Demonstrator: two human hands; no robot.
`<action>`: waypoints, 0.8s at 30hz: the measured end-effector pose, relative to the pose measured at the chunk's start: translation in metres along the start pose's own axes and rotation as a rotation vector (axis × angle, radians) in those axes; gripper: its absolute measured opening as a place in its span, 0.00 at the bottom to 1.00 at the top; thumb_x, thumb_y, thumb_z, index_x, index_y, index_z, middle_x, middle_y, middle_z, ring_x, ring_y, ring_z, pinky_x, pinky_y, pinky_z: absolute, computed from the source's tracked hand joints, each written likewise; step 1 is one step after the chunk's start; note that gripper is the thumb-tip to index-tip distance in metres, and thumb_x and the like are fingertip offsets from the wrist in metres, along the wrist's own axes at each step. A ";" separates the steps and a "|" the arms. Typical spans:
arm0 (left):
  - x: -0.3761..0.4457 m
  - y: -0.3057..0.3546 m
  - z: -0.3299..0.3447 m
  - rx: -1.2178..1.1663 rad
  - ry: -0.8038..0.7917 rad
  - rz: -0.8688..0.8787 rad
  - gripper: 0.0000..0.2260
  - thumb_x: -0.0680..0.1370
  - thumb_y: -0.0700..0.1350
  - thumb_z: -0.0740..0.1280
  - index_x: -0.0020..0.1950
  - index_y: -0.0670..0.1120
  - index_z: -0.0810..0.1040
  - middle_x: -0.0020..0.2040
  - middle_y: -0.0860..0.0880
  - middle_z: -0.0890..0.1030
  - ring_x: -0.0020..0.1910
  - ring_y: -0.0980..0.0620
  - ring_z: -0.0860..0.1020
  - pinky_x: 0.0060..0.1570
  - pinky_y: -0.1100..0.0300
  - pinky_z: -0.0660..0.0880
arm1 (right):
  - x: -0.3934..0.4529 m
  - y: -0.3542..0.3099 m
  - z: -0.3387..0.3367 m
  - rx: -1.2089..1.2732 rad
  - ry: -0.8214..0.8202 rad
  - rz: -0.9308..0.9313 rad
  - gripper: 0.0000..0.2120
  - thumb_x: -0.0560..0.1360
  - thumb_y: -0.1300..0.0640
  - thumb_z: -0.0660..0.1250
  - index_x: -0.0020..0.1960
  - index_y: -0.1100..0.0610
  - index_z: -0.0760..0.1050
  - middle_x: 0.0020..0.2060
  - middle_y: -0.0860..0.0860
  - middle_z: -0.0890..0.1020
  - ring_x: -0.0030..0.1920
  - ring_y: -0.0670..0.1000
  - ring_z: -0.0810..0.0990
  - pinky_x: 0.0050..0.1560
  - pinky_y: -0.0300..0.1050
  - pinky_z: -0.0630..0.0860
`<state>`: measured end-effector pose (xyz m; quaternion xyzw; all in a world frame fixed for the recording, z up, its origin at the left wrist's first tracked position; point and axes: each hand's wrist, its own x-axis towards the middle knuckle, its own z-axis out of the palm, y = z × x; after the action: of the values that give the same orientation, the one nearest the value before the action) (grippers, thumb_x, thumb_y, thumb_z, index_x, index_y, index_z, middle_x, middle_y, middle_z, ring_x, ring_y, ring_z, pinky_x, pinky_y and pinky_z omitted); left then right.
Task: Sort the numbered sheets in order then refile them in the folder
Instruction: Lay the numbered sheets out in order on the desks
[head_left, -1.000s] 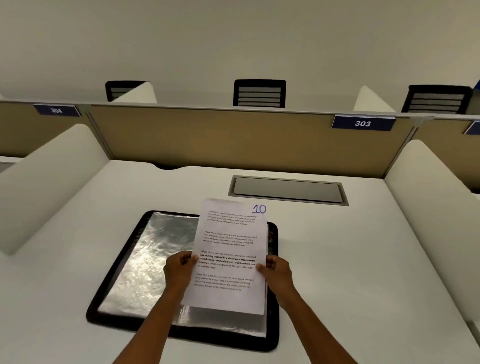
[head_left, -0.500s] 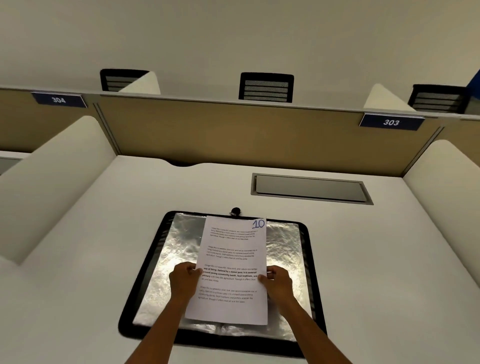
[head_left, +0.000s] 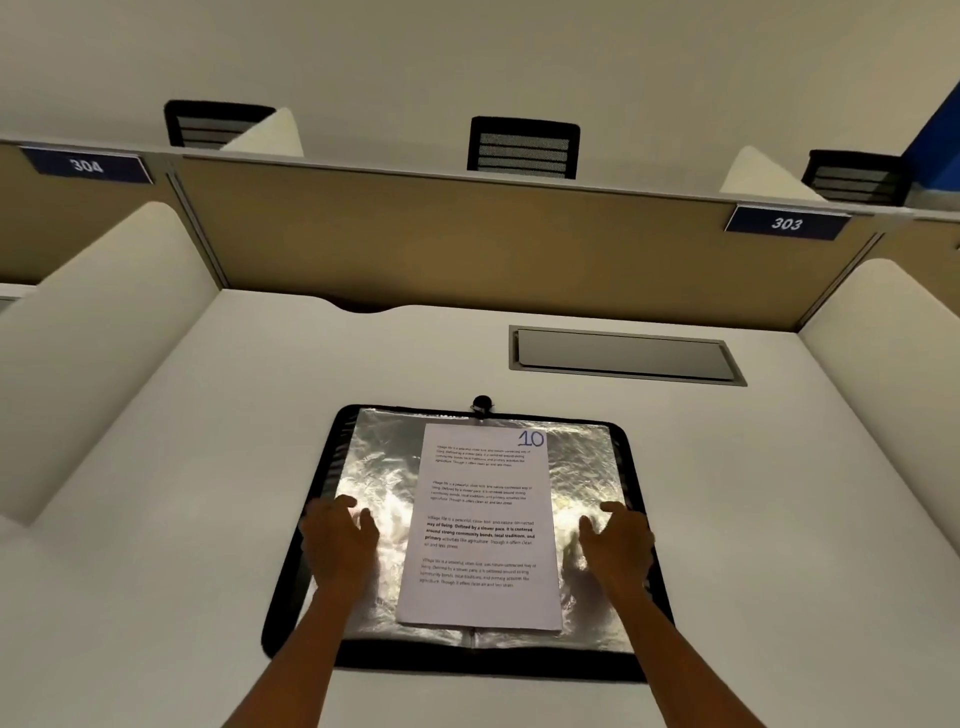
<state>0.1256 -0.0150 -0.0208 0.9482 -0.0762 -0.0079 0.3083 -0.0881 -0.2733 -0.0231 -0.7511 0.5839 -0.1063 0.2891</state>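
Where half a second before you had pinched the sheets (head_left: 480, 525) by both side edges, you had now let go: the stack, topped by the page marked 10, lay flat in the middle of the open folder (head_left: 597, 467) on the table (head_left: 208, 519). Your left hand (head_left: 340, 538) and right hand (head_left: 618, 540) hovered released, fingers loosely spread, either side of it over the silvery lining. Refiling looked nearly done; the folder was not yet shut.

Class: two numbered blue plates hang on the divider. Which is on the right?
The 303 plate, right of the sheet marked 10; the 304 plate hangs far left.
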 end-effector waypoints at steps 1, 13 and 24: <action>0.002 -0.004 -0.003 0.040 -0.002 -0.020 0.10 0.73 0.40 0.72 0.52 0.40 0.81 0.56 0.36 0.75 0.54 0.34 0.73 0.48 0.43 0.73 | 0.003 0.002 -0.002 -0.059 -0.007 0.058 0.21 0.75 0.50 0.71 0.66 0.55 0.75 0.64 0.60 0.74 0.63 0.63 0.74 0.59 0.56 0.74; 0.016 -0.020 -0.014 0.143 -0.120 -0.186 0.20 0.76 0.44 0.69 0.64 0.39 0.70 0.61 0.34 0.72 0.61 0.32 0.69 0.55 0.38 0.70 | 0.012 0.017 -0.008 -0.139 -0.009 0.248 0.28 0.75 0.47 0.69 0.69 0.59 0.67 0.65 0.62 0.70 0.66 0.65 0.68 0.63 0.60 0.69; 0.034 -0.025 -0.028 -0.099 -0.122 -0.279 0.19 0.77 0.40 0.66 0.67 0.37 0.70 0.58 0.33 0.77 0.58 0.32 0.75 0.56 0.42 0.71 | 0.032 0.044 -0.028 0.140 -0.013 0.288 0.16 0.79 0.47 0.66 0.57 0.60 0.79 0.48 0.59 0.83 0.52 0.63 0.81 0.53 0.56 0.79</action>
<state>0.1643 0.0159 -0.0117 0.9309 0.0380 -0.1120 0.3456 -0.1281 -0.3181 -0.0307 -0.6382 0.6751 -0.0993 0.3565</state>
